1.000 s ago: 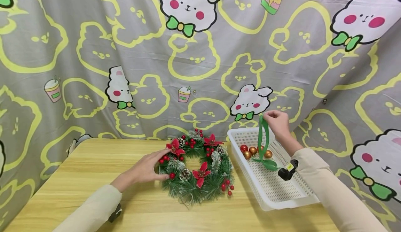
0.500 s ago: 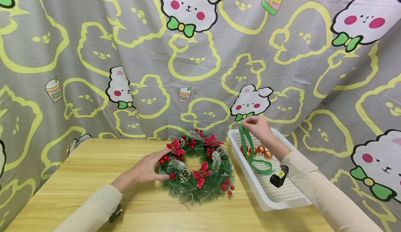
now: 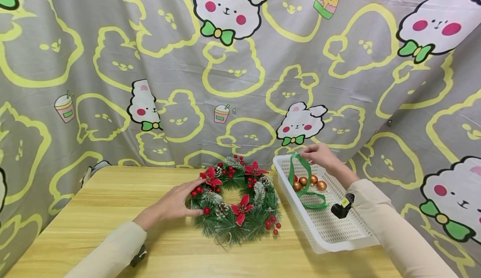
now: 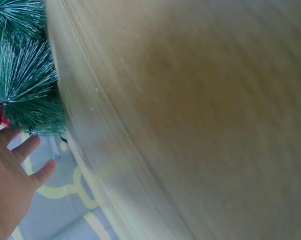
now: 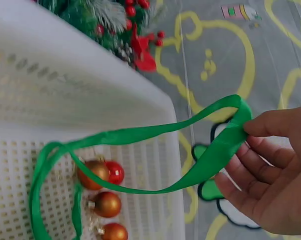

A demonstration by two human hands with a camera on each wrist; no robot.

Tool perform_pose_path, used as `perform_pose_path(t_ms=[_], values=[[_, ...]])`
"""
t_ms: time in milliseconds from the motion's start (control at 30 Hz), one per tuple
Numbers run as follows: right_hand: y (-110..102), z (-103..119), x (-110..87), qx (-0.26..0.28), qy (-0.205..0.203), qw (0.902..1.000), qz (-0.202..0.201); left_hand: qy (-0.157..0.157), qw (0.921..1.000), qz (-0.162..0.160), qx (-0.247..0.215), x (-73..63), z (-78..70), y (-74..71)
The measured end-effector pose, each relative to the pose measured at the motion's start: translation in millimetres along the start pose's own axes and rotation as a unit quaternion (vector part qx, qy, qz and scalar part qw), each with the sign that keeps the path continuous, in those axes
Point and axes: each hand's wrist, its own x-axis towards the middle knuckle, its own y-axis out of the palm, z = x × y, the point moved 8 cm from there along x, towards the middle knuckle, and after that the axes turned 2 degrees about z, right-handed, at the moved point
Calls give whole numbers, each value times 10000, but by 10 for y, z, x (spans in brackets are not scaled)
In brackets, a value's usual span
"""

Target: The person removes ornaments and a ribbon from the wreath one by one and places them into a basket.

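My left hand (image 3: 174, 200) rests at the left side of a Christmas wreath (image 3: 229, 230), thumb at its near left edge and fingers by a red poinsettia. The left wrist view shows its spread fingers (image 4: 43, 174) beside the green needles. Over the far end of a white plastic basket (image 3: 349, 244), my right hand (image 3: 323, 157) pinches a green ribbon (image 5: 218, 152) between thumb and fingers. From there the ribbon hangs in a loop, and its lower part curls down inside the basket.
Several copper Christmas balls (image 3: 321, 185) and a red ball (image 5: 115, 172) lie at the basket's far end. Pine cones (image 3: 221, 208) and red berries (image 3: 273, 223) decorate the wreath. Behind the wooden table (image 3: 169, 257) hangs a grey cartoon-print curtain (image 3: 180, 73).
My right hand has carried the ribbon left and lower, then slightly back to the right. The left hand and wreath stay in place.
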Motion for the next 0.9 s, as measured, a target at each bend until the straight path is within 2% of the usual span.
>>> perform_pose_path(t_ms=[167,300,533,733,900], values=[[-148,-211,-39,-270,300,9991,107,-2,10000,-15,-12,-3,11,5],[-265,-347,-90,-478,511,9975,27,20,10000,-20,-36,-7,14,6],[-378,-518,-143,-1071,587,9925,-91,37,10000,-26,-54,-14,17,2],[-414,-699,-147,-1851,834,9792,20,26,10000,-21,-41,-12,24,6],[-419,-794,-186,-2485,1329,9594,145,48,10000,-17,-13,-1,21,10]])
